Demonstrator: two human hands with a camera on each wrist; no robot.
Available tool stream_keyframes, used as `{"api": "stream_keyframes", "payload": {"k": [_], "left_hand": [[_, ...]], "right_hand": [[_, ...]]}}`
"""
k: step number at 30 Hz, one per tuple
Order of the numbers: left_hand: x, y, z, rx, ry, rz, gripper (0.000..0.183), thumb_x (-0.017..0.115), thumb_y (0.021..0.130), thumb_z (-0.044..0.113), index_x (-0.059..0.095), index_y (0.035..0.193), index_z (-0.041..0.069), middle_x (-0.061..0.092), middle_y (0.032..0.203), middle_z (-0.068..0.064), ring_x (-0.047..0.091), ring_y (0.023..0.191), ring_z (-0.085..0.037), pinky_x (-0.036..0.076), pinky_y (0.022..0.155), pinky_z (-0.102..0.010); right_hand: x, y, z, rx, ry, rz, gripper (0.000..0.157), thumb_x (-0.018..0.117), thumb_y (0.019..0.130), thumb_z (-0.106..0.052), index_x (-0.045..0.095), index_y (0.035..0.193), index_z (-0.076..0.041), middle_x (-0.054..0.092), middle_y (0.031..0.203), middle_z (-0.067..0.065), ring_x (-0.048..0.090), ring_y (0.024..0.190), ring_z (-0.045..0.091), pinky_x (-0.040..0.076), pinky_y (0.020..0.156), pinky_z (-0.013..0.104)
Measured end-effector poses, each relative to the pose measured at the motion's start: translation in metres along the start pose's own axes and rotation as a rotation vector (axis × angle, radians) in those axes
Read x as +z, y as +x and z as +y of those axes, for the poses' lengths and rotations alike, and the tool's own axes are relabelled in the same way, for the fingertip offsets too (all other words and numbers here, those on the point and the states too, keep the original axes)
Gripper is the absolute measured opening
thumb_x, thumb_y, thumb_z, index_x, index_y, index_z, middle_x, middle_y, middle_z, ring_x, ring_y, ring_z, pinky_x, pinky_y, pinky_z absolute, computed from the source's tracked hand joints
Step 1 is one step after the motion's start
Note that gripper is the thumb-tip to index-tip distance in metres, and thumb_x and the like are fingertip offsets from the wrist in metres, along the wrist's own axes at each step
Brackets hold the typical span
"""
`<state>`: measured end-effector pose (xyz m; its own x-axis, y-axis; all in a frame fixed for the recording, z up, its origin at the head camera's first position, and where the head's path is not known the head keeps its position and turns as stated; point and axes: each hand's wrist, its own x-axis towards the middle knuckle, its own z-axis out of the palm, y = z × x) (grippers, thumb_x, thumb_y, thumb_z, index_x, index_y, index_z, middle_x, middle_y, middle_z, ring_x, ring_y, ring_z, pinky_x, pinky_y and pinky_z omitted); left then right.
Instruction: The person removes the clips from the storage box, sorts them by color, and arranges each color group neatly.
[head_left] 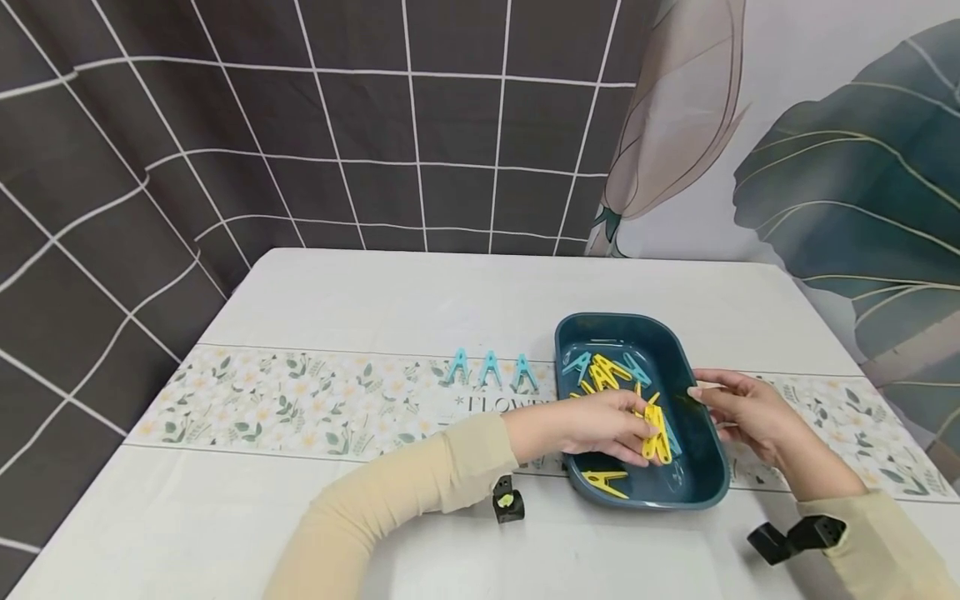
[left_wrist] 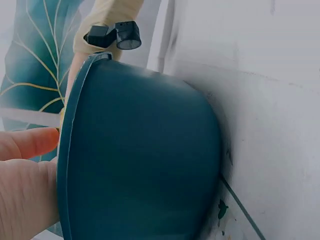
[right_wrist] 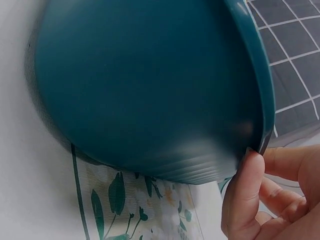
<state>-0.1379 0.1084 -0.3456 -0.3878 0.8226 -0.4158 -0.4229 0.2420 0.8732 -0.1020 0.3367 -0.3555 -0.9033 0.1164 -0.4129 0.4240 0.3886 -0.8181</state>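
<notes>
On my head feed, the left grip [head_left: 603, 425] pinches at least one yellow peg [head_left: 658, 435] inside the basin [head_left: 701, 467]; three blue pegs [head_left: 490, 368] lie beyond its wrist. In my left-wrist feed, the basin hides that pinch. From the right wrist, my right grip [right_wrist: 275, 192] pinches its rim [right_wrist: 266, 95].

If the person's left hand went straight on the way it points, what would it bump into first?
Likely the yellow clothespins by the left hand; past them, perhaps a blue clothespin, then the tub's right wall. Depth is unclear.
</notes>
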Motion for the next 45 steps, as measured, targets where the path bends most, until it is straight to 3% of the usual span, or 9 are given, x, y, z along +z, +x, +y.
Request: {"api": "stream_keyframes", "payload": {"k": [7,12,17,22,26,29,37,45], "left_hand": [[-0.001,-0.009,0.002,-0.014,0.058,-0.034,0.031,0.042,0.1,0.003,0.044,0.131,-0.004,0.061,0.114,-0.026,0.057,0.116,-0.038,0.047,0.098,-0.044],[-0.007,-0.02,0.005,0.041,0.142,-0.034,0.031,0.044,0.1,0.006,0.049,0.127,-0.008,0.063,0.113,-0.023,0.06,0.111,-0.037,0.051,0.093,-0.042],[-0.018,-0.032,0.011,0.09,0.164,-0.001,0.032,0.048,0.099,0.007,0.052,0.127,-0.007,0.064,0.111,-0.018,0.064,0.103,-0.031,0.056,0.084,-0.033],[-0.031,-0.041,0.015,0.145,0.169,0.019,0.031,0.05,0.098,0.007,0.053,0.126,-0.007,0.059,0.122,-0.018,0.064,0.101,-0.026,0.057,0.083,-0.032],[-0.043,-0.047,0.017,0.176,0.185,0.026,0.032,0.05,0.098,0.007,0.053,0.127,-0.006,0.056,0.128,-0.019,0.06,0.109,-0.034,0.057,0.083,-0.032],[-0.053,-0.052,0.016,0.185,0.2,0.042,0.034,0.05,0.098,0.007,0.051,0.13,-0.005,0.057,0.123,-0.021,0.056,0.115,-0.04,0.056,0.083,-0.032],[-0.079,-0.063,0.005,0.187,0.235,0.141,0.034,0.052,0.097,0.007,0.051,0.128,-0.007,0.061,0.118,-0.022,0.054,0.117,-0.04,0.054,0.089,-0.032],[-0.092,-0.067,-0.013,0.135,0.276,0.269,0.029,0.056,0.094,0.005,0.056,0.12,-0.006,0.065,0.102,-0.012,0.065,0.097,-0.028,0.056,0.085,-0.033]], "right_hand": [[0.0,0.0,0.0,0.014,0.002,0.008,0.061,0.057,0.096,-0.028,0.033,0.143,0.002,0.058,0.076,-0.01,0.054,0.062,0.009,0.052,0.054,0.023],[0.001,0.0,0.002,0.013,0.013,0.012,0.059,0.057,0.096,-0.028,0.034,0.143,0.001,0.059,0.076,-0.01,0.054,0.062,0.008,0.052,0.053,0.023],[0.0,0.001,0.002,0.009,0.02,0.019,0.056,0.057,0.095,-0.028,0.038,0.141,-0.001,0.059,0.076,-0.011,0.054,0.062,0.008,0.052,0.053,0.023],[0.0,0.001,0.002,0.012,0.031,0.023,0.053,0.058,0.095,-0.027,0.04,0.14,-0.002,0.059,0.076,-0.011,0.054,0.062,0.009,0.052,0.053,0.024],[0.0,0.001,0.002,0.001,0.036,0.02,0.051,0.057,0.096,-0.025,0.041,0.138,-0.002,0.06,0.075,-0.012,0.054,0.062,0.008,0.052,0.052,0.023],[0.0,0.001,0.003,-0.003,0.044,0.018,0.049,0.057,0.095,-0.025,0.043,0.137,-0.004,0.06,0.074,-0.012,0.054,0.061,0.008,0.052,0.052,0.023],[0.002,0.001,0.002,0.003,0.038,0.021,0.058,0.057,0.096,-0.026,0.035,0.142,0.001,0.06,0.075,-0.011,0.054,0.06,0.008,0.051,0.051,0.023],[0.001,-0.001,0.001,-0.002,0.027,0.016,0.062,0.056,0.096,-0.027,0.031,0.144,0.003,0.059,0.074,-0.01,0.053,0.059,0.009,0.051,0.052,0.023]]}}
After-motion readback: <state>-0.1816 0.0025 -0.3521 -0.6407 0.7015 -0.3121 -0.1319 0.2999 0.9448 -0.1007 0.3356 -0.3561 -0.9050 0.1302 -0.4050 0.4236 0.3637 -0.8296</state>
